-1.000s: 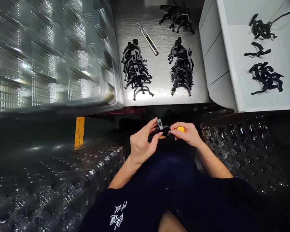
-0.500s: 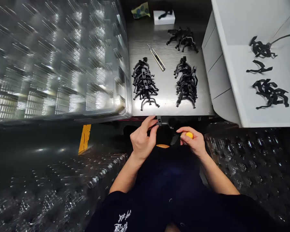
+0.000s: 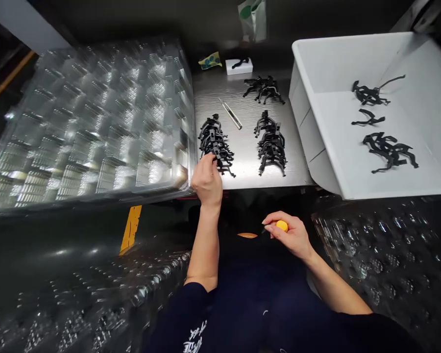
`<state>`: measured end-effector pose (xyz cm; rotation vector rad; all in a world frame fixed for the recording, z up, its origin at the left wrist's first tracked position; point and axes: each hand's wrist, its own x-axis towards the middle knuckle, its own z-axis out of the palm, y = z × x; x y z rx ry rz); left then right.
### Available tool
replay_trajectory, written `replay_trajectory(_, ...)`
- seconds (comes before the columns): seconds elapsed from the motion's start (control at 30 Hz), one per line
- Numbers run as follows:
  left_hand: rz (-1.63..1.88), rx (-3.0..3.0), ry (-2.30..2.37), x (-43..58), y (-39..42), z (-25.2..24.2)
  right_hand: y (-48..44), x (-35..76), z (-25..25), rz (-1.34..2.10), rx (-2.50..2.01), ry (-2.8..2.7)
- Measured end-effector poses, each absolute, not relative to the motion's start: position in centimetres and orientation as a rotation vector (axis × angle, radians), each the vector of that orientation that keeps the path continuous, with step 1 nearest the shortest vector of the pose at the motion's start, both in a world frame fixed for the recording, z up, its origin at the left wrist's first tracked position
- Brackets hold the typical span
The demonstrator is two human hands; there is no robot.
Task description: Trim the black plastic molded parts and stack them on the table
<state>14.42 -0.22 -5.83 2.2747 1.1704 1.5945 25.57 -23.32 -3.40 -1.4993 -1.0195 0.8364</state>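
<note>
My left hand (image 3: 208, 180) is at the near end of the left row of black plastic parts (image 3: 213, 135), its fingertips pinched on a black part there. My right hand (image 3: 288, 232) is in front of the metal table's edge, closed around a tool with a yellow end (image 3: 281, 226); a thin tip shows by its fingertips. A second row of black parts (image 3: 272, 147) lies to the right on the table. Behind it is a loose pile of black parts (image 3: 263, 89). Tweezers (image 3: 230, 113) lie between the groups.
Stacked clear plastic trays (image 3: 95, 122) stand at the left. A white bin (image 3: 325, 132) at the right holds several black parts (image 3: 389, 151). At the back are a white block (image 3: 239, 66) with a black part on it and a small yellow-green packet (image 3: 210, 61).
My left hand has moved from in front of the table up to the left row, where the part it held now appears to lie. The camera view has tilted up.
</note>
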Motion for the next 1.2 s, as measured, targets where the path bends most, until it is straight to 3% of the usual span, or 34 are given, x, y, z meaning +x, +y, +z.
replay_trajectory(0.13, 1.572, 2.282, 1.102, 14.1, -0.3, -5.7, -24.8, 26.1, -1.2, 0.704, -1.435, -1.198)
replay_trajectory(0.23, 1.577, 2.263, 1.072, 13.9, -0.4, -5.7, -26.2, 28.9, 2.6, 0.4, -1.444, -1.444)
replay_trajectory(0.4, 1.658, 2.33, 0.944, 13.7, -1.7, -5.4, -27.4, 43.0, 7.9, -0.289, -2.028, -1.193)
replay_trajectory(0.5, 1.671, 2.351, 0.897, 13.5, -3.5, -4.7, -26.6, 53.4, 8.1, -0.082, -2.352, -1.147)
replay_trajectory(0.63, 1.637, 2.327, 0.914, 13.4, -4.9, -3.8, -24.7, 59.7, 6.2, 0.023, -2.353, -1.182)
replay_trajectory(0.8, 1.594, 2.327, 0.942, 12.3, -5.3, -2.9, -24.3, 57.9, 4.9, -0.031, -2.27, -1.235)
replay_trajectory(0.97, 1.641, 2.24, 0.772, 11.4, -6.7, -2.9, -26.0, 53.6, 7.6, -0.251, -2.262, -1.176)
replay_trajectory(1.07, 1.528, 2.112, 0.683, 11.9, -8.6, -2.6, -26.6, 46.7, 9.2, -0.383, -2.033, -1.108)
replay_trajectory(1.2, 1.222, 2.013, 0.496, 12.3, -11.1, -1.3, -25.5, 35.1, 9.4, 0.129, -1.599, -1.122)
